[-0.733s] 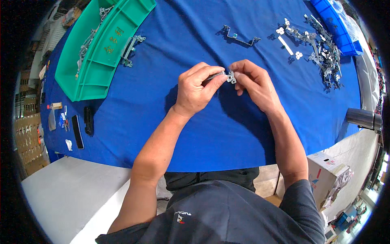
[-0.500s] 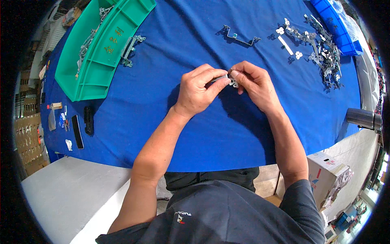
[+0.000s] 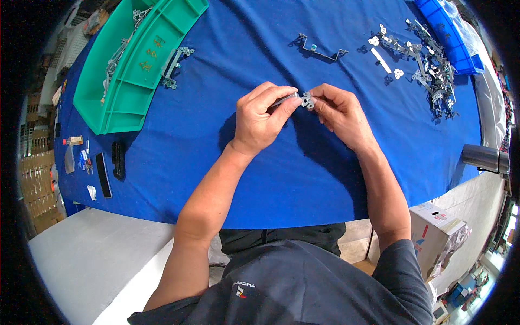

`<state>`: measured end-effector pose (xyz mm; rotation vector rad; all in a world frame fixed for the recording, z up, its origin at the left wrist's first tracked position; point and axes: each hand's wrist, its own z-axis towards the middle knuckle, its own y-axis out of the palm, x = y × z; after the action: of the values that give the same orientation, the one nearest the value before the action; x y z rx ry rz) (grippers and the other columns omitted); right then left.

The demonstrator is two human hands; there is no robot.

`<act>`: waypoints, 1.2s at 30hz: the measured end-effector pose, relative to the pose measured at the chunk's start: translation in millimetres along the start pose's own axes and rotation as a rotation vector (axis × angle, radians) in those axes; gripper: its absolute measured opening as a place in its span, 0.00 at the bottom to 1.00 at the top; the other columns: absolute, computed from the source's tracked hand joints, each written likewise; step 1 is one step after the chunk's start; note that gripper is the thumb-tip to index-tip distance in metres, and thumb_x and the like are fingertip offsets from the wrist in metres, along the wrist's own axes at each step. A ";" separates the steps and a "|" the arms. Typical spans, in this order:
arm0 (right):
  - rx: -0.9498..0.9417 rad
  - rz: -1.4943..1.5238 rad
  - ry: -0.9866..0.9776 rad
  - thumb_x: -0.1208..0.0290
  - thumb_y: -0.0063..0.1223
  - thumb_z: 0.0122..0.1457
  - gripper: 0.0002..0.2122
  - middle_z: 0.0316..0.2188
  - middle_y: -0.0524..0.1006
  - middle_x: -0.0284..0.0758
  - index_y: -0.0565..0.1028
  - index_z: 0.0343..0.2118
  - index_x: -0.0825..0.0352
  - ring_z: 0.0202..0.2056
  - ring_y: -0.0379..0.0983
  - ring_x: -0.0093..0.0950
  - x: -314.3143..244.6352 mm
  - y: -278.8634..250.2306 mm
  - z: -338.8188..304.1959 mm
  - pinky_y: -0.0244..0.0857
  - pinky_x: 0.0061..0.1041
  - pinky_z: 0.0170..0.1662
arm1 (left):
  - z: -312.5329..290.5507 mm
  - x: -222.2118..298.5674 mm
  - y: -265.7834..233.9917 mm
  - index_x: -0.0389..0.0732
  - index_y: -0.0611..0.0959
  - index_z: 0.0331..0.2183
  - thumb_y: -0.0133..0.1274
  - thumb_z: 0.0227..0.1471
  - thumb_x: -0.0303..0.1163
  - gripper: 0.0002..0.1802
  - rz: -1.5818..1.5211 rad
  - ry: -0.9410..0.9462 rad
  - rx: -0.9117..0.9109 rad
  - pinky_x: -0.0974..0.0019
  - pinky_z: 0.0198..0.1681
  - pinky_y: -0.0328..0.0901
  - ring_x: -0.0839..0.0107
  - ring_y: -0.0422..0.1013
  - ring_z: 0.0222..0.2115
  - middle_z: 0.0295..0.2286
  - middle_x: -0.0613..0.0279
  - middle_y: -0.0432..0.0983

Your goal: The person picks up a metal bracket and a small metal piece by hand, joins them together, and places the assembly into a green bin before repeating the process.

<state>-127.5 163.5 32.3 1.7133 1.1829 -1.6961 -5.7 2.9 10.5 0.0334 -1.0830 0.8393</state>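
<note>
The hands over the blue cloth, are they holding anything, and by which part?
The left hand pinches a thin silver metal bracket just behind its lobed end. The right hand is at that end; whether it grips cannot be told.

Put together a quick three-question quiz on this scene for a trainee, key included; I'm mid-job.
1. True or false: the left hand and the right hand are both empty.
2. What colour is the large tray at upper left? A) orange B) green C) white
3. Fill in: loose metal parts are heaped beside the ____ bin on the right.

Key: 1. False; they hold a metal piece between them. 2. B. 3. Blue.
</note>
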 end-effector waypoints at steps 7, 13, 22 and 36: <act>0.031 0.223 -0.030 0.71 0.51 0.66 0.08 0.25 0.75 0.29 0.77 0.41 0.70 0.25 0.70 0.16 8.4 5.4 2.9 0.67 0.19 0.29 | -0.5 2.5 1.8 0.36 0.86 0.33 0.66 0.50 0.28 0.08 -0.037 -0.016 -0.033 0.69 0.25 0.68 0.72 0.75 0.22 0.24 0.60 0.79; 0.007 0.175 -0.075 0.69 0.51 0.68 0.09 0.26 0.75 0.28 0.76 0.42 0.69 0.25 0.68 0.15 10.6 3.7 2.9 0.66 0.17 0.28 | -2.0 0.9 1.0 0.36 0.86 0.33 0.66 0.49 0.27 0.08 0.000 0.032 -0.079 0.69 0.26 0.68 0.72 0.75 0.23 0.25 0.60 0.80; 0.158 0.193 -0.108 0.69 0.49 0.69 0.07 0.25 0.74 0.27 0.75 0.39 0.68 0.24 0.66 0.13 5.8 9.8 -0.1 0.62 0.17 0.26 | -2.3 2.2 -0.2 0.35 0.86 0.33 0.66 0.49 0.26 0.08 0.017 -0.005 -0.137 0.70 0.27 0.68 0.74 0.74 0.23 0.25 0.59 0.80; 0.023 -0.018 -0.041 0.73 0.52 0.65 0.06 0.24 0.76 0.30 0.76 0.38 0.70 0.25 0.69 0.17 2.5 2.7 0.2 0.65 0.21 0.28 | 0.6 -2.0 0.9 0.35 0.85 0.33 0.65 0.50 0.27 0.08 -0.024 -0.010 -0.006 0.69 0.25 0.67 0.73 0.73 0.22 0.24 0.59 0.79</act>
<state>-125.7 162.5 29.2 1.6781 1.1686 -1.7533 -7.1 2.0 8.9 0.0460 -1.0923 0.8150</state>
